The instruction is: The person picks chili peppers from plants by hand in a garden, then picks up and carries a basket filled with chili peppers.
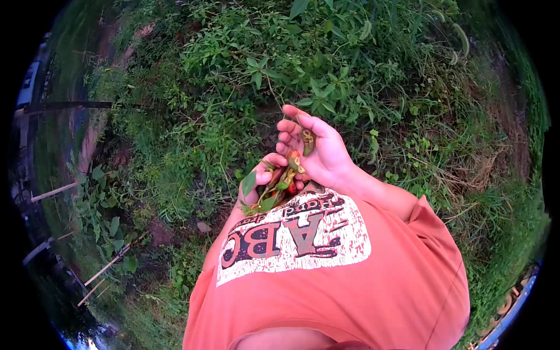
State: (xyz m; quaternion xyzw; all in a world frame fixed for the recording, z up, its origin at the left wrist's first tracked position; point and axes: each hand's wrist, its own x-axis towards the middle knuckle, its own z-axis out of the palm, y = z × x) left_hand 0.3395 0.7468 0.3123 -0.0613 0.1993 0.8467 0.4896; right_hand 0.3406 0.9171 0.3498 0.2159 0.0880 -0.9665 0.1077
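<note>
My left hand (269, 166) is closed around a bunch of red and green peppers (289, 178) with some leaves (267, 202), held close against the front of the shirt. A small green-brown pepper (308, 142) lies along the palm of my right hand (321, 149), whose fingers curl in around it. The heel of this hand sits right beside the bunch, and its fingertips reach up to the edge of the plants. Part of the bunch is hidden behind the left fingers and thumb.
Dense leafy green plants (233, 70) grow in front of me. Dry grass (475, 169) lies to the right. Wooden stakes (108, 265) stick out on the left near broad-leaved plants (108, 192). The orange shirt (350, 291) fills the lower middle.
</note>
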